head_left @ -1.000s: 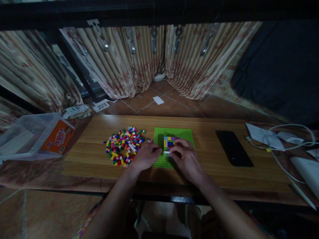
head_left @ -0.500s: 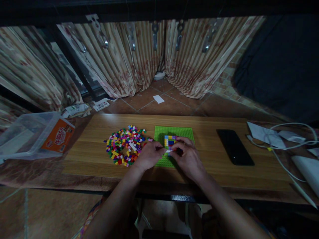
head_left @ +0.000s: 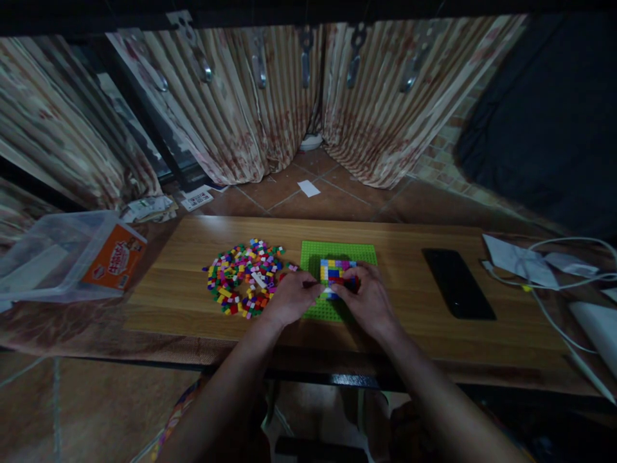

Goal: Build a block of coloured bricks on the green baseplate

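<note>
Working at the near edge of the green baseplate (head_left: 337,251), we have both hands closed in on a small multicoloured block of bricks (head_left: 337,270) that stands pressed onto its middle. Our left hand (head_left: 289,299) and right hand (head_left: 369,302) meet fingertip to fingertip at the block's front edge, pinching what looks like a single white brick (head_left: 330,294); which hand carries the grip we cannot tell. We judge the build to be early: only a few short rows in yellow, blue, red and purple are laid, and most of the plate around them shows bare studs. The loose brick pile (head_left: 243,278) lies just left of the plate on the wooden tabletop (head_left: 193,302), large and barely thinned. A black phone (head_left: 457,283) rests well to the right.
</note>
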Demonstrator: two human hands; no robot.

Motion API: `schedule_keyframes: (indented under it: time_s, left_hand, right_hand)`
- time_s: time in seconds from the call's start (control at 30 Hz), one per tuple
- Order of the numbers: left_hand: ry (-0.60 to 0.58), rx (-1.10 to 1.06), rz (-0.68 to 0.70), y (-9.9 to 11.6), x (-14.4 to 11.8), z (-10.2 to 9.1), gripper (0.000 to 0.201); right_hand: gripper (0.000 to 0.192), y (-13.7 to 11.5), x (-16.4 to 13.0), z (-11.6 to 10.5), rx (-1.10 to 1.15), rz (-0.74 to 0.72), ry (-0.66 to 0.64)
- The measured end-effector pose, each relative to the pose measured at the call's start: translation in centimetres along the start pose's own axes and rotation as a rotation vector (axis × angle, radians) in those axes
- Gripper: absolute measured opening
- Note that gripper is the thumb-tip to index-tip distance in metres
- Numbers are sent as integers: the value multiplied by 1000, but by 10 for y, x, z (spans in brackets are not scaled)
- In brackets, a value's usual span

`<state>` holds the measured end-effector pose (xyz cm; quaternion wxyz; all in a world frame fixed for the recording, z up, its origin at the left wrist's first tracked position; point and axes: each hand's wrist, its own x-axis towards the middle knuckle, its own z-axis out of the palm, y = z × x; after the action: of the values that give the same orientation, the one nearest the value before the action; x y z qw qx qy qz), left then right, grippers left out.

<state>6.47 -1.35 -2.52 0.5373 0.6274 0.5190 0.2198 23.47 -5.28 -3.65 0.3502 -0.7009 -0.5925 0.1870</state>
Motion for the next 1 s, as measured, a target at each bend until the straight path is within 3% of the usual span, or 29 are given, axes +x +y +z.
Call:
schedule_keyframes:
  time_s: [0.2,0.5,0.6,0.73,0.83,1.0]
  left_hand:
    - [33,17,-41,3,-2,3,17]
    - [43,257,87,11,-8,-4,25]
    - [66,255,123,8,-7,-23,24]
    - [98,229,168,-2,-9,-67,20]
    - [137,438,134,-11,-13,-92,18]
    - [78,739,167,-22,-14,-96,30]
  right_hand:
    - [23,1,3,1,28,9,-40]
    - [35,14,2,-6,24,-75,-82]
    - [36,17,1,-8,26,-81,-60]
    - [37,17,0,-9,13,-81,-26]
    - [36,15,1,-9,17,-93,-19]
    - [36,16,1,-9,22,-109,-17]
